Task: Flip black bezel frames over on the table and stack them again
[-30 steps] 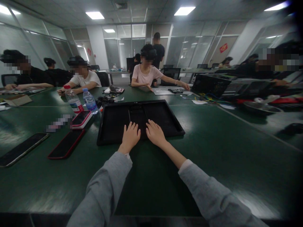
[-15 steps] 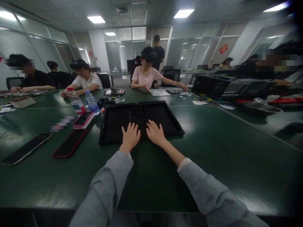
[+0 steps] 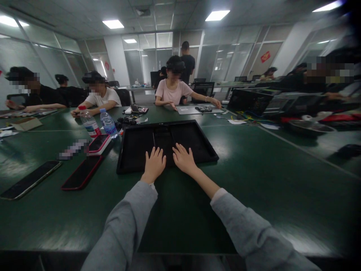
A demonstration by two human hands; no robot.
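A flat black panel with a raised rim [image 3: 197, 139] lies face down on the green table in front of me. My left hand [image 3: 154, 165] rests flat on its near edge, fingers stretched out. My right hand [image 3: 184, 160] lies flat beside it on the same edge, fingers spread. Neither hand holds anything. Grey sleeves cover both my forearms.
Left of the panel lie a red-cased phone [image 3: 81, 172], a second phone [image 3: 29, 179] and a pink-cased phone [image 3: 98, 143]. Two water bottles [image 3: 108, 122] stand behind them. Several people sit across the green table [image 3: 254, 177]. Dark equipment [image 3: 251, 102] is stacked at the right.
Both hands stay flat on the panel's near edge. The view has shifted slightly; nothing else has moved.
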